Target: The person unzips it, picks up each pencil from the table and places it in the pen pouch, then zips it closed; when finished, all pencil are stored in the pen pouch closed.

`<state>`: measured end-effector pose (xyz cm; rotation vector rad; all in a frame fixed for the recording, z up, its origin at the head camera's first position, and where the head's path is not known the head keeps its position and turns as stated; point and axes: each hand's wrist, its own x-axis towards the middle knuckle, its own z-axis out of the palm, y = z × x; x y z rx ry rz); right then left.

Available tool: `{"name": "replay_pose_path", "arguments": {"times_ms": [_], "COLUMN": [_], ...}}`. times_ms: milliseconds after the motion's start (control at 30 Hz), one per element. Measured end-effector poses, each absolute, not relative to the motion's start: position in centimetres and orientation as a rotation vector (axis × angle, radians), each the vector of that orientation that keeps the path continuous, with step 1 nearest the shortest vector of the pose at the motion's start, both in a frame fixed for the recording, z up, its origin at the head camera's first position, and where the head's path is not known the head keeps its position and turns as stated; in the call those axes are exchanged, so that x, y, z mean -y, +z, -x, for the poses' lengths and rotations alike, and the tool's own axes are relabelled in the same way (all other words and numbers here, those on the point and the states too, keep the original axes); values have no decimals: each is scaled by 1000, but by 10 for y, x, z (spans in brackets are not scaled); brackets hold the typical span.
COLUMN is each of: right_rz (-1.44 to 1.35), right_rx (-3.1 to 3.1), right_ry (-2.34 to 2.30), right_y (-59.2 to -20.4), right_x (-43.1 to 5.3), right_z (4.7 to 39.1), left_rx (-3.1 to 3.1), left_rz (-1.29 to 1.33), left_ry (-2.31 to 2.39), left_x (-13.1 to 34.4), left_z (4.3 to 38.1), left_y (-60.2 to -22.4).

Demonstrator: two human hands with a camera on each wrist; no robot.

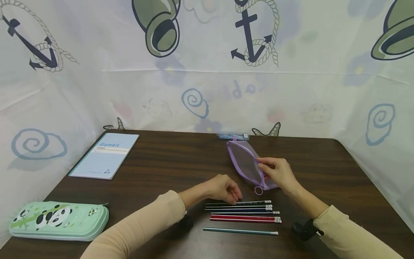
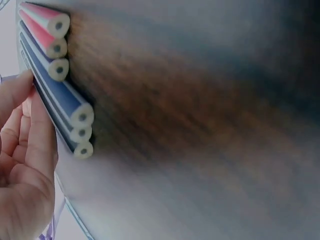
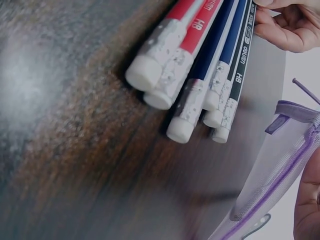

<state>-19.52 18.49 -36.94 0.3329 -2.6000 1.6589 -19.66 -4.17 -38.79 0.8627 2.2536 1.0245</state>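
Note:
My left hand (image 1: 224, 189) is at the farthest pencil of the row, a black one (image 1: 255, 202), its thumb and fingertips pinching the shaft in the left wrist view. My right hand (image 1: 279, 173) grips the side of a purple mesh zip pouch (image 1: 240, 158), whose mouth gapes toward the left. Beside the black pencil lie dark blue pencils (image 3: 206, 62), then red pencils (image 1: 242, 218). Nearest to me is a teal pencil (image 1: 239, 231), apart from the others. White erasers all point right in the head view.
A pale blue notebook (image 1: 105, 154) lies at the back left. The green panda pencil case (image 1: 59, 221) is at the front left. Behind the pouch, a blue packaged item (image 1: 239, 137) sits by the table's back edge. Printed cloth (image 1: 207, 50) surrounds the table.

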Motion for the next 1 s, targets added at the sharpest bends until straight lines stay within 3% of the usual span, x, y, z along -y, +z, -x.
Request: {"name": "replay_pose_path", "arguments": {"times_ms": [633,767,1000], "right_rz": [-329,-312,-276], "right_rx": [2596,2602,2615], "right_ry": [1667,1657,1630], "right_y": [-368,-368,-368], "right_x": [-188,-190,-192], "right_z": [194,196,198], "left_rx": [-2445,-2352,-2094], "left_rz": [-1063,-1000,-661], "left_ry": [671,671,802], "left_x": [47,61,86], "left_z": [200,207,226], "left_y": [-382,-366,-340]}}
